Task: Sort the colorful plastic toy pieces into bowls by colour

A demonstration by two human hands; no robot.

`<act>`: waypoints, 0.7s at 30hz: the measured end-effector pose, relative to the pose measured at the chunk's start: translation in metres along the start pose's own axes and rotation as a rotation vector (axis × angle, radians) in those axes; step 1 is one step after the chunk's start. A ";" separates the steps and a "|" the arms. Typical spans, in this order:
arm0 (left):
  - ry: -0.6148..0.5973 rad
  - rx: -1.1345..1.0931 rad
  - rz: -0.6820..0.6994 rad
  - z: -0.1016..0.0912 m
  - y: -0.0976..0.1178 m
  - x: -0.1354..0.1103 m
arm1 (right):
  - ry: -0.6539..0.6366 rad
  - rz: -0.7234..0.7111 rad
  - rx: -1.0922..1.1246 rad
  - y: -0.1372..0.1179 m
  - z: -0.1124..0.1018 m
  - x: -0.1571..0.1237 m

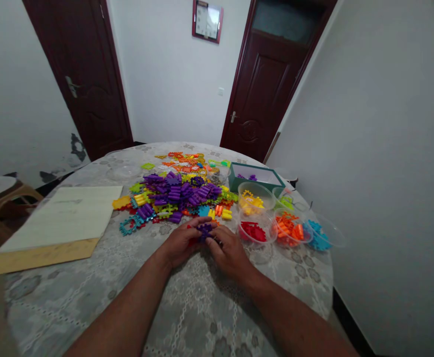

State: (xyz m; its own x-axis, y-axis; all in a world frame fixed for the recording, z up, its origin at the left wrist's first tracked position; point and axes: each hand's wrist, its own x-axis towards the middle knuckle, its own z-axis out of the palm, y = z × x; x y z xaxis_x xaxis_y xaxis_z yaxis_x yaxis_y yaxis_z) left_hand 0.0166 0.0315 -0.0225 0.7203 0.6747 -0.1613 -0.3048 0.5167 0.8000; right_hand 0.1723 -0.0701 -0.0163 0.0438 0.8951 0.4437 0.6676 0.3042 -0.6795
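Grip of both hands clenched on one purple gear piece: left hand and right hand meet at it, just on the near side of the mixed pile, above the bench. Some red plastic shows by the left fingers; held or merely behind, cannot tell.

Right of the pile, near row: clear tubs with red pieces, orange pieces and blue pieces, seemingly one colour per tub. That portion reads as done. Left of the pile, well apart: a pale board with a yellowish edge, no pieces on it.

Pile itself: mostly purple on top, with yellow, green, blue, orange and red mixed in around and under. Looks like the bulk of what is left.

Directly right of the pile: yellow pieces in another tub, green pieces beyond it to the right, partly hidden by tub walls. Behind those, right of the pile's far part, a green-sided box with only a few purple pieces visible; purple appears barely begun.

Beyond the pile: loose orange and yellow pieces, also outside any tub. Overall, judged early to partway; more lies out than in.
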 end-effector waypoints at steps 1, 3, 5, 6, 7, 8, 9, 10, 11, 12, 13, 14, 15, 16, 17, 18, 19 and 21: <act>-0.003 0.005 0.002 0.000 0.000 0.000 | -0.008 -0.012 -0.005 -0.002 -0.002 0.001; 0.002 0.012 -0.006 -0.001 -0.001 0.001 | -0.029 -0.024 -0.061 -0.007 -0.011 0.002; 0.013 0.004 -0.017 0.000 -0.001 0.002 | -0.070 -0.013 -0.162 -0.013 -0.026 0.006; 0.023 0.000 -0.023 0.000 -0.001 0.003 | -0.098 0.000 -0.214 -0.016 -0.036 0.010; 0.034 0.000 -0.030 0.001 -0.001 0.003 | -0.127 0.013 -0.260 -0.018 -0.049 0.016; 0.046 0.005 -0.034 0.001 -0.001 0.004 | -0.147 0.023 -0.299 -0.020 -0.063 0.024; 0.056 0.016 -0.035 0.001 -0.002 0.004 | -0.157 0.030 -0.328 -0.019 -0.077 0.034; 0.064 0.025 -0.030 0.001 -0.002 0.004 | -0.153 0.038 -0.348 -0.017 -0.092 0.047; 0.065 0.028 -0.017 0.001 -0.003 0.005 | -0.124 0.046 -0.361 -0.013 -0.107 0.061; 0.061 0.021 -0.002 0.000 -0.003 0.005 | -0.089 0.075 -0.356 -0.007 -0.120 0.076; 0.050 0.006 0.011 -0.001 -0.003 0.005 | -0.046 0.133 -0.331 0.000 -0.132 0.092; 0.035 -0.016 0.019 -0.002 -0.004 0.005 | 0.001 0.219 -0.286 0.010 -0.142 0.107; 0.016 -0.042 0.024 -0.003 -0.004 0.004 | 0.047 0.302 -0.232 0.020 -0.149 0.120; -0.007 -0.068 0.025 -0.005 -0.004 0.004 | 0.074 0.350 -0.203 0.031 -0.155 0.132; -0.033 -0.086 0.020 -0.007 -0.004 0.004 | 0.099 0.393 -0.174 0.042 -0.158 0.142; -0.056 -0.098 0.016 -0.008 -0.005 0.004 | 0.118 0.420 -0.153 0.052 -0.161 0.150; -0.074 -0.102 0.014 -0.009 -0.006 0.004 | 0.136 0.441 -0.138 0.063 -0.162 0.157; -0.092 -0.082 0.010 -0.011 -0.008 0.005 | 0.184 0.489 -0.101 0.082 -0.164 0.170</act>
State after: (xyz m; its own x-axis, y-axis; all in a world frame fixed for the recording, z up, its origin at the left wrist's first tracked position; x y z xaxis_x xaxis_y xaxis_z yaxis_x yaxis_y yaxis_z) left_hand 0.0155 0.0362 -0.0360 0.7701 0.6306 -0.0967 -0.3596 0.5543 0.7506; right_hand 0.3565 0.0536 0.0992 0.4919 0.8496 0.1901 0.6039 -0.1756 -0.7775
